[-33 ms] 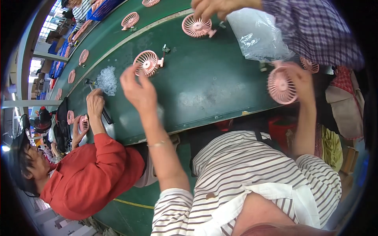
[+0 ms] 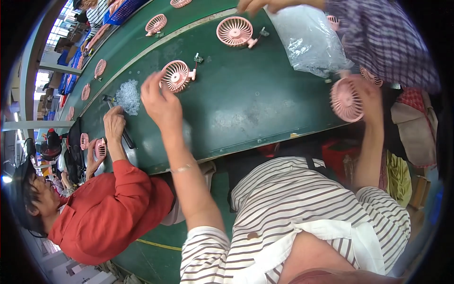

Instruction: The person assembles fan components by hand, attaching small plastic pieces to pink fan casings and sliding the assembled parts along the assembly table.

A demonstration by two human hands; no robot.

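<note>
My right hand (image 2: 371, 92) grips a pink fan head (image 2: 346, 99) by its right side, held up near the table's right end; its slatted round grille shows. My left hand (image 2: 161, 102) reaches up on the left with fingers apart and nothing visibly held. Its fingertips overlap the left rim of another pink fan (image 2: 177, 76); whether they touch it I cannot tell. That fan lies on the green table (image 2: 227, 94) with a small circuit board (image 2: 198, 58) wired to its stub.
Another pink fan (image 2: 235, 31) lies at the far middle. A co-worker's hand (image 2: 265, 4) in a checked sleeve reaches above a clear plastic bag (image 2: 307, 42). On the left, a person in red (image 2: 109, 213) works beside small clear pieces (image 2: 127, 97) and a hammer-like tool (image 2: 126, 138).
My right hand has moved right with the fan. My left hand has shifted slightly up and left. The co-worker's hand has come off the far middle fan, which sits slightly further left.
</note>
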